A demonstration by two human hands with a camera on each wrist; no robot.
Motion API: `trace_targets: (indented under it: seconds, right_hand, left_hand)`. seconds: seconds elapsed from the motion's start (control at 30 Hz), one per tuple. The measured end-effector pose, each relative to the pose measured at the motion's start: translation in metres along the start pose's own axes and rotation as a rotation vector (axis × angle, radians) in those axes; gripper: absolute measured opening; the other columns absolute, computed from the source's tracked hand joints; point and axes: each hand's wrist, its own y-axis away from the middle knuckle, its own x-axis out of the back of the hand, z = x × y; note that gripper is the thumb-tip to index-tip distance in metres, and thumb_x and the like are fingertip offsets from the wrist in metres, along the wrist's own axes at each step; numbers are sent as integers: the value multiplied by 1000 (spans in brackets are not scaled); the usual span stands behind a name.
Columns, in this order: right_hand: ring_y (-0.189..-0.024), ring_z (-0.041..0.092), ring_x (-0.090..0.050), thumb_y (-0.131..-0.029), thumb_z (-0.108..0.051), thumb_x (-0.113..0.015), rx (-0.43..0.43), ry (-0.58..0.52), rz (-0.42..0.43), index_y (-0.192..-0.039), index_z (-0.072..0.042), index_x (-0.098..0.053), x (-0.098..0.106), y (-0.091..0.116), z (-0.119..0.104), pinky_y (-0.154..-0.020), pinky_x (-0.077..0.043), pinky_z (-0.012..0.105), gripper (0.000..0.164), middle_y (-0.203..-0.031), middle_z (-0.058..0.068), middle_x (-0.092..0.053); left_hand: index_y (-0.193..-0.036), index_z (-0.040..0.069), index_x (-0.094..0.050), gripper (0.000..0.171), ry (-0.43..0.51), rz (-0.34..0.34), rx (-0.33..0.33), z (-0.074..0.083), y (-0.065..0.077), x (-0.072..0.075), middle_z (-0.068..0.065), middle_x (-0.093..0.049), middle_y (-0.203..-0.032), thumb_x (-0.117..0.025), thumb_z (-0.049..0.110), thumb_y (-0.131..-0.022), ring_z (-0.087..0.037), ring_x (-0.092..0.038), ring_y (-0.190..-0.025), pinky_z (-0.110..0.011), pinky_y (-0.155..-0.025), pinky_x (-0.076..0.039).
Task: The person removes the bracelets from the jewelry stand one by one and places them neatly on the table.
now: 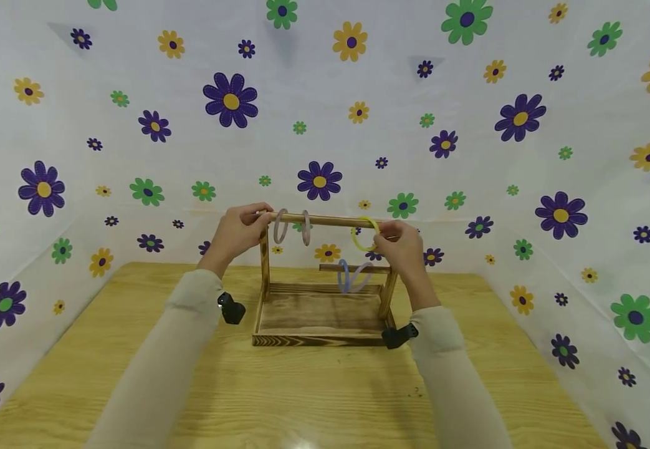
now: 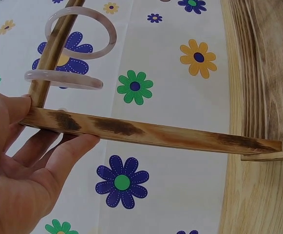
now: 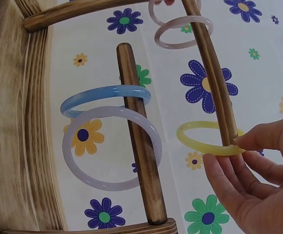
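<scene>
A wooden bangle stand carries an upper bar (image 1: 330,221) and a lower bar (image 3: 152,195). At the upper bar's left end, my left hand (image 1: 237,231) grips the top of the left post (image 2: 170,137), thumb above and fingers beneath. Two pale pinkish bangles, one (image 2: 111,36) beyond the other (image 2: 68,80), hang on that bar near this hand. My right hand (image 1: 403,249) pinches a yellow bangle (image 3: 199,147), which is around the bar's right end; the thumb touches the bar's tip. On the lower bar hang a blue bangle (image 3: 107,91) and a lilac bangle (image 3: 67,146).
The stand's tray base (image 1: 319,341) rests on a wood-grain table (image 1: 302,393). A short right post (image 1: 387,296) supports the lower bar. Behind and at both sides rises a white flower-printed sheet (image 1: 325,143).
</scene>
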Motion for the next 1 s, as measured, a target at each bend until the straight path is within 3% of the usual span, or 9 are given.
trace_targets:
  seconds: [0.27, 0.43, 0.63, 0.83, 1.0]
  right_hand:
    - [-74, 9, -71, -96, -11, -62, -8, 13, 3, -125, 4, -66, 7, -1, 5, -64, -53, 18, 32, -109, 20, -70]
    - [-71, 2, -66, -97, -10, -62, 4, 10, 16, -125, 5, -66, 9, -1, 6, -66, -54, 17, 32, -106, 19, -69]
    - [-78, 12, -72, -97, -11, -61, -21, 9, 16, -126, 4, -66, 14, 0, 6, -69, -56, 18, 33, -108, 17, -69]
    - [-79, 7, -68, -97, -8, -60, -28, -34, 14, -127, 7, -64, 20, 1, 8, -78, -61, 25, 34, -108, 18, -66]
    - [-83, 13, -70, -97, -7, -60, -38, -56, 17, -127, 8, -63, 25, 2, 10, -76, -60, 20, 33, -109, 20, -66]
  left_hand:
    - [-132, 19, -69, 34, -5, 3, 2, -1, -1, -2, -18, -74, -121, -55, 39, -107, -29, -69, -98, -27, -72, -56]
    - [-131, 19, -69, 32, -7, 6, 3, 0, -1, -1, -18, -74, -121, -55, 37, -108, -28, -68, -98, -26, -72, -56]
    - [-129, 20, -69, 31, -10, 5, 10, 1, -2, -1, -17, -74, -122, -55, 37, -108, -28, -68, -99, -26, -73, -56]
    - [-131, 20, -69, 32, -21, 8, -6, -2, -3, -1, -17, -75, -122, -55, 37, -108, -29, -70, -95, -26, -70, -55]
    - [-131, 20, -69, 33, -27, 8, -11, -4, -4, -2, -16, -75, -121, -54, 39, -108, -29, -69, -93, -28, -70, -54]
